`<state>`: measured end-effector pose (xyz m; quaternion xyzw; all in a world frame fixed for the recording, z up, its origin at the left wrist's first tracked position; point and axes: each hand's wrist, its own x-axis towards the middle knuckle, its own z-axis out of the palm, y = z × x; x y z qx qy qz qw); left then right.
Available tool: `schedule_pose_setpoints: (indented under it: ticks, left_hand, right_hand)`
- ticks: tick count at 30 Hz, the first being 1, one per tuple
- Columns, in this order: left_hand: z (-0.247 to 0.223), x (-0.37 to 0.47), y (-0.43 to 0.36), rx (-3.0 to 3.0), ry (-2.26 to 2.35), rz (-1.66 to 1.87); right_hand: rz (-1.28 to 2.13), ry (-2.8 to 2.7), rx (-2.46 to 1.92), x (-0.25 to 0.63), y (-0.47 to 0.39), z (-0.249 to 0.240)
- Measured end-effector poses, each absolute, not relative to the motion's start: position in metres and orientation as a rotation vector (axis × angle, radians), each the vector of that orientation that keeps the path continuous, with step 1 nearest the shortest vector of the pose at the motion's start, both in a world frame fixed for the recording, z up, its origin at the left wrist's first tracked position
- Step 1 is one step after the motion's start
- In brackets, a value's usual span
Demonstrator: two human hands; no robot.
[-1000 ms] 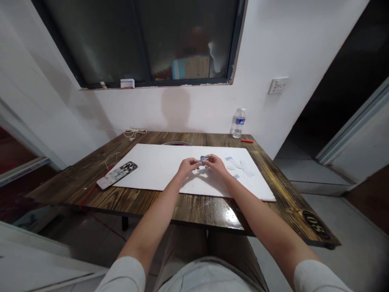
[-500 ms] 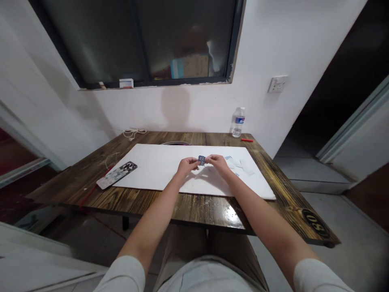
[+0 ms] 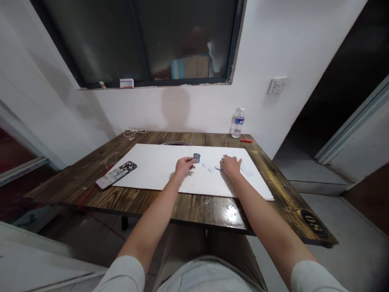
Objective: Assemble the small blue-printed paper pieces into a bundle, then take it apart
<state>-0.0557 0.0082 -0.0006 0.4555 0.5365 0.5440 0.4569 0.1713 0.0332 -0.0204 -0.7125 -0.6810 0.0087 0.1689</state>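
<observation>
Between the thumb and fingers of my left hand [image 3: 184,165] is a small dark blue piece [image 3: 197,157] with lighter markings, held just above the white board [image 3: 154,166]. My right hand [image 3: 231,165] is to the right, low over the board, its fingers spread. Thin blue pieces [image 3: 217,168] show beside its fingertips, partly hidden by the hand. Between the two hands, a thin dark sliver [image 3: 207,167] lies on the board. Pale clear sheets [image 3: 248,168] lie right of my right hand.
The board rests on a dark wooden table [image 3: 127,198]. A patterned phone [image 3: 117,175] overlaps its left edge. At the back stand a water bottle [image 3: 238,123] and a red pen [image 3: 246,141]. A white cable [image 3: 133,132] lies at the back left.
My right hand has let go of the blue piece and moved right, down to the board. My left hand has shifted slightly left with the piece. Thin slivers now show between the hands.
</observation>
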Motion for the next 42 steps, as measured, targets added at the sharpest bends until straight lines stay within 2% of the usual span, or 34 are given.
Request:
schedule_pose_setpoints:
  ticks: [11,22,31,42]
  left_hand:
    - [-0.002,-0.056,0.009,1.145,1.333,1.345]
    - [-0.002,-0.057,0.009,1.136,1.328,1.352]
    - [0.001,-0.057,0.008,1.137,1.345,1.338]
    - [0.0,-0.056,0.008,1.157,1.357,1.325]
  right_hand:
    - [-0.019,-2.159,-1.78,0.166,0.03,-0.014]
    - [0.527,-1.757,-1.352,0.172,0.051,-0.032]
    - [0.113,-1.922,-1.777,0.174,0.041,-0.024]
    - [0.257,-1.829,-1.861,0.171,0.042,-0.027]
